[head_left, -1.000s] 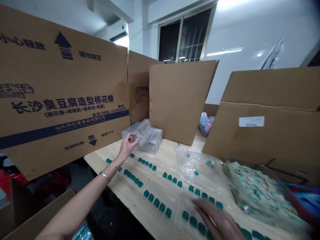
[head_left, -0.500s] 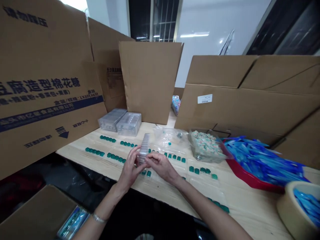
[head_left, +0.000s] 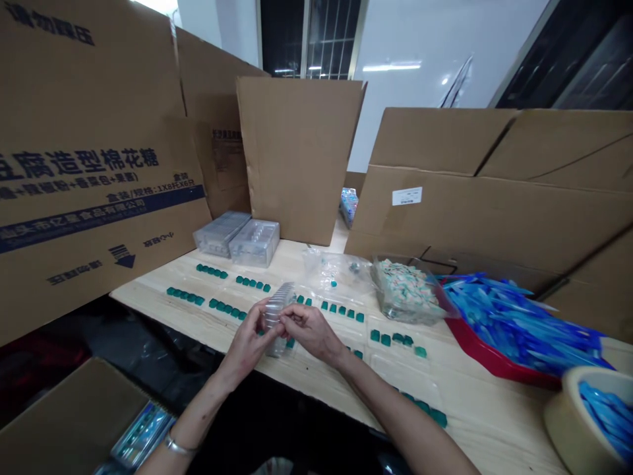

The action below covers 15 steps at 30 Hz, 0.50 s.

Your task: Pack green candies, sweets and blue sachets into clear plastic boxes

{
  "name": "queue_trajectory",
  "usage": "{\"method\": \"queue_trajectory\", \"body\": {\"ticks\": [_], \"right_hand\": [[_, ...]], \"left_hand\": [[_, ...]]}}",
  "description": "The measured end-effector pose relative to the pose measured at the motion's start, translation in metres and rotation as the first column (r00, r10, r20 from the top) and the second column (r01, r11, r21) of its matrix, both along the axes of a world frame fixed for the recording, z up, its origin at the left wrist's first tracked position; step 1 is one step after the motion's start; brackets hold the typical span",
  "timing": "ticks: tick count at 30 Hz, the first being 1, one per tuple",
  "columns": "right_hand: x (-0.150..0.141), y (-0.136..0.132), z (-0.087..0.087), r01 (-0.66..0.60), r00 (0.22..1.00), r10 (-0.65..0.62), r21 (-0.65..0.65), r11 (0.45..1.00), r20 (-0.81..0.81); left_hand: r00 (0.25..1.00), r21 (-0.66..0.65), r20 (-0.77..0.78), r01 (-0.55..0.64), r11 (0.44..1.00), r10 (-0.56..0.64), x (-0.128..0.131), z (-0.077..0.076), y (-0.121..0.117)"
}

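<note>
Between my two hands, just over the table's front half, is a stack of clear plastic trays [head_left: 278, 302], tilted on edge. My left hand [head_left: 250, 333] is closed around its left side. The fingertips of my right hand [head_left: 309, 330] pinch its near right edge. Behind and around the hands, clear trays holding dark green pieces [head_left: 227, 308] lie in two rows along the wooden table [head_left: 321, 386]. Some of the green pieces are hidden behind my hands and right forearm.
Stacks of clear trays [head_left: 254, 243] stand at the back left by cardboard boxes [head_left: 301, 158]. A clear plastic bag [head_left: 339, 270] lies mid-table. Right of it are a tub of pale strips [head_left: 408, 290], a red basin [head_left: 487, 353] with blue packets, and a cream bucket [head_left: 568, 409].
My left hand has come from the tray stacks at the back left, bringing a tray stack forward. My right hand has moved up and left to meet it. The view has swung right.
</note>
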State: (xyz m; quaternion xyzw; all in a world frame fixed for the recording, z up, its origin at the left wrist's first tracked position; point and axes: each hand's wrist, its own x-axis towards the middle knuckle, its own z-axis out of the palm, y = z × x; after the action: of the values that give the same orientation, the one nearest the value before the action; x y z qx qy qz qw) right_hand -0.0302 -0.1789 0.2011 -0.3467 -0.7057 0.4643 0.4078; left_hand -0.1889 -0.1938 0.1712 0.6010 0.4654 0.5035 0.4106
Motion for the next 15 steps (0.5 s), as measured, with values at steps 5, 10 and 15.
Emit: {"method": "queue_trajectory", "body": {"ticks": [5,10,15], "right_hand": [[-0.005,0.010,-0.001,0.094,0.995,-0.094,-0.027,0.995,0.019],[0.030,0.050,0.013,0.214,0.818,-0.454,0.545,0.810,0.353],[0.078,0.116,0.026,0.216,0.198,-0.663,0.627,0.748,0.722]], "left_hand": [[0.994,-0.054,0.079,-0.076,0.996,0.080,0.000,0.009,0.009],[0.982,-0.036,0.088,-0.167,0.985,0.169,-0.011,0.015,0.018],[0.964,-0.055,0.098,-0.242,0.969,0.247,-0.024,0.022,0.015]]}}
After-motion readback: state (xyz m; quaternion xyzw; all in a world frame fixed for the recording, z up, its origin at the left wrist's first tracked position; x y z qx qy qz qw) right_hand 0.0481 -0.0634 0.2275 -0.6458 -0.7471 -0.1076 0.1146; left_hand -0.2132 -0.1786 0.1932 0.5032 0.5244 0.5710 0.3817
